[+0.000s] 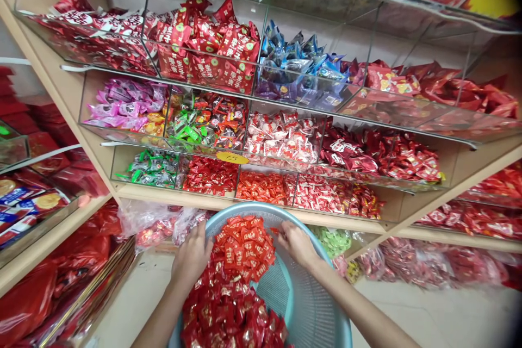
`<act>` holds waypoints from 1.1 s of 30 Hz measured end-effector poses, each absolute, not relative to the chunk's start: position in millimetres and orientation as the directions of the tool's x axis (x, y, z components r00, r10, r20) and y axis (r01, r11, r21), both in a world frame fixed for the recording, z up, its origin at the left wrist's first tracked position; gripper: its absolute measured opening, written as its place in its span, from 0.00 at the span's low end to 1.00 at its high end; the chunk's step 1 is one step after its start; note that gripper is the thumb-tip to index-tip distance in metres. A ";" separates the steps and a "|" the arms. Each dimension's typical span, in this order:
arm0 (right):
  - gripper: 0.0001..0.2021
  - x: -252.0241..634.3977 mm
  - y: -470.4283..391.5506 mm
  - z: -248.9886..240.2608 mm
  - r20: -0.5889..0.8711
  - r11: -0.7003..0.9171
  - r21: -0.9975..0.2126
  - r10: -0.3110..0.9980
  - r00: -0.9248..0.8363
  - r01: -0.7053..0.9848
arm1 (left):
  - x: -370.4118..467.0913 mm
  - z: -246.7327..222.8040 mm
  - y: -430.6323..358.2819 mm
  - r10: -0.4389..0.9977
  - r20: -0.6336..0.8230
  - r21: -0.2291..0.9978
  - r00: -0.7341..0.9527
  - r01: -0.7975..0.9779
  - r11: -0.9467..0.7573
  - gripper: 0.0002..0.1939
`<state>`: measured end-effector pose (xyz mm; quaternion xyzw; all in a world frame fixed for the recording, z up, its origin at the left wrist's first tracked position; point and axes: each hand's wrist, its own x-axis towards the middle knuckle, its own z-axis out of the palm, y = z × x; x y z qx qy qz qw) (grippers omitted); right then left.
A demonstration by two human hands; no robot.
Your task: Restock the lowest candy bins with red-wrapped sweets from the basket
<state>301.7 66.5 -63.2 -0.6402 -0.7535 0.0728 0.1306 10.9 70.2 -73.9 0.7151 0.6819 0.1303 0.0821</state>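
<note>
Orange-red wrapped candies [244,247] lie between the hands, piled over dark-red wrapped candies [232,318] inside a blue-green plastic basket [305,312]. The heap leans toward the left hand [193,253], whose fingers drape over the rim, perhaps steadying it; its grip cannot be told. The right hand [299,242] has curled fingers beside a small red wrapper, pinched or merely touching, unclear. Beyond both hands, clear dividers [248,125] seemingly keep candy kinds apart on sloping shelves [281,209].

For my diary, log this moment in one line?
left hand: at basin rim; right hand: over basin, curled; in basin: orange-red packets, dark-red packets
</note>
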 end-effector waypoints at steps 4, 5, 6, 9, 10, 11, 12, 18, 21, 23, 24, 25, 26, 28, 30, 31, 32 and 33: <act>0.03 314.5 59.5 -77.3 0.005 0.000 -0.381 1.000 0.002 0.925 | 10.0 -76.8 70.9 0.996 0.089 0.300 0.032 0.952 -0.058 0.25; 0.04 317.0 57.7 -81.9 -0.022 -0.031 -0.411 0.999 0.024 0.911 | 10.0 -77.4 71.1 0.995 0.090 0.301 0.030 0.952 -0.056 0.25; 0.05 318.8 56.2 -86.5 -0.047 -0.058 -0.444 0.998 0.042 0.894 | 10.0 -77.8 71.2 0.996 0.090 0.301 0.029 0.952 -0.055 0.25; 0.08 319.5 55.5 -97.3 -0.121 -0.146 -0.540 0.988 0.095 0.829 | 10.4 -77.9 71.2 0.995 0.095 0.290 0.035 0.955 -0.062 0.25; 0.08 318.6 56.8 -99.4 -0.144 -0.173 -0.566 0.983 0.109 0.806 | 10.5 -77.5 71.1 0.994 0.098 0.286 0.038 0.956 -0.065 0.25; 0.08 317.4 58.6 -100.8 -0.164 -0.193 -0.589 0.979 0.118 0.785 | 10.7 -77.0 71.0 0.994 0.098 0.282 0.039 0.957 -0.065 0.25; 0.08 316.2 60.8 -101.6 -0.179 -0.206 -0.609 0.976 0.120 0.766 | 10.8 -76.5 70.9 0.995 0.097 0.280 0.039 0.958 -0.064 0.25; 0.08 308.6 71.6 -105.3 -0.208 -0.269 -0.722 0.963 0.171 0.638 | 11.0 -75.3 70.5 0.996 0.081 0.286 0.031 0.957 -0.053 0.25; 0.08 301.9 69.4 -110.6 -0.263 -0.337 -0.829 0.939 0.223 0.445 | 11.1 -75.1 70.2 0.996 0.087 0.295 0.035 0.954 -0.059 0.25; 0.08 295.2 65.6 -114.0 -0.343 -0.412 -0.876 0.898 0.276 0.251 | 11.3 -74.8 70.0 0.996 0.086 0.289 0.033 0.956 -0.057 0.25; 0.08 291.4 63.4 -115.3 -0.400 -0.456 -0.878 0.866 0.300 0.147 | 11.3 -74.7 70.0 0.996 0.084 0.285 0.032 0.957 -0.055 0.25; 0.08 287.7 61.3 -116.3 -0.458 -0.498 -0.866 0.830 0.318 0.050 | 11.4 -74.6 70.0 0.996 0.084 0.283 0.031 0.958 -0.054 0.25; 0.08 284.2 59.3 -117.0 -0.513 -0.534 -0.845 0.793 0.328 -0.031 | 11.5 -74.6 70.1 0.996 0.084 0.284 0.030 0.957 -0.053 0.25; 0.07 278.8 56.5 -118.2 -0.591 -0.589 -0.800 0.739 0.325 -0.115 | 11.4 -74.8 70.4 0.996 0.087 0.292 0.029 0.955 -0.053 0.25; 0.07 276.2 55.1 -119.5 -0.619 -0.626 -0.774 0.717 0.321 -0.095 | 11.1 -75.1 70.7 0.996 0.089 0.299 0.025 0.953 -0.051 0.25; 0.07 275.9 54.8 -120.4 -0.623 -0.643 -0.764 0.713 0.322 -0.057 | 11.0 -75.4 70.9 0.996 0.088 0.300 0.021 0.953 -0.047 0.25; 0.07 276.2 54.7 -121.4 -0.626 -0.657 -0.753 0.709 0.325 -0.018 | 10.9 -75.5 70.9 0.996 0.089 0.301 0.020 0.952 -0.046 0.25; 0.08 276.7 54.8 -122.5 -0.626 -0.667 -0.744 0.708 0.327 0.020 | 10.9 -75.6 70.9 0.996 0.091 0.301 0.020 0.952 -0.047 0.25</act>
